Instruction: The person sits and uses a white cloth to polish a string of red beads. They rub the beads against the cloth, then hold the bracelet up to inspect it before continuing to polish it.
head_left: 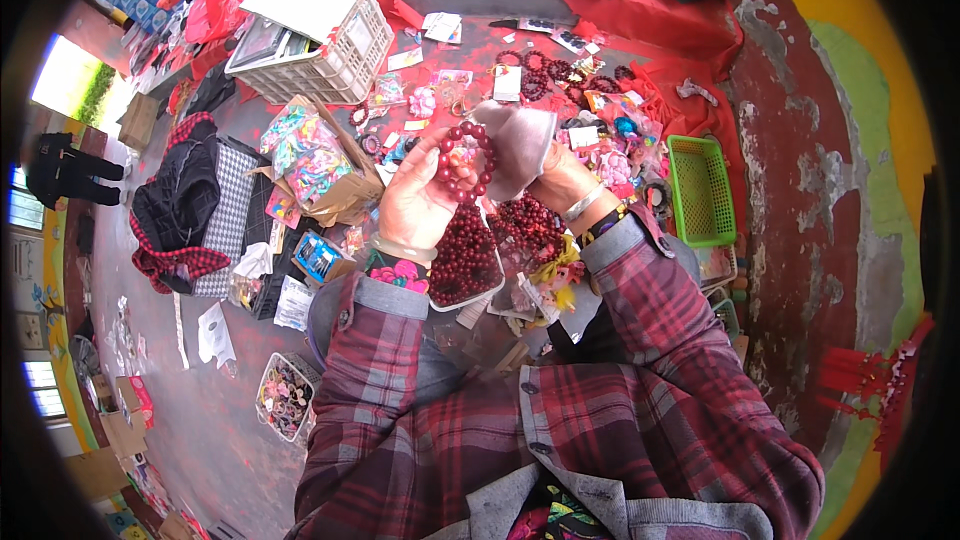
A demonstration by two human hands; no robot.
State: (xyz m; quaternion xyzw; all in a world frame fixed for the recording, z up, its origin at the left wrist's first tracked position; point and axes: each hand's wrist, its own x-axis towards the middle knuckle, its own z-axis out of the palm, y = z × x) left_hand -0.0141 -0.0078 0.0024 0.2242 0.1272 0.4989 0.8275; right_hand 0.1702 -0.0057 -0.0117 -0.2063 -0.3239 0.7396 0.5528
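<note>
Head view, the only one we have. Our left hand [420, 202] is closed around a dark red round-bead bracelet [464, 162], fingers curled through the loop and holding it up at chest height over the goods. Our right hand [560, 180] pinches a small clear plastic bag [520, 145], its mouth turned toward the bracelet and touching it. The bracelet is still outside the bag — we judge bagging has begun, insertion not done.

What is left, as far as we can see: directly below the hands sits a shallow clear plastic tray [466, 262] heaped with more dark red bead strands, none bagged. A second loose pile of dark red beads [530, 225] lies just beside it, under the right wrist. So most of the stock looks untouched.

Other containers:
- white slatted plastic crate [340, 55], upper left, holding flat packets, a white sheet resting across its top
- open brown cardboard box [325, 165] full of small multicoloured items — too small to tell what kind
- green plastic mesh basket [700, 190] at right, on edge of the red cloth [660, 20]; contents hidden from this angle
- small clear tub [285, 395], lower left, packed with small dark and mixed-colour rings

More dark bead bracelets [545, 75] lie flat on the cloth beyond the hands.
</note>
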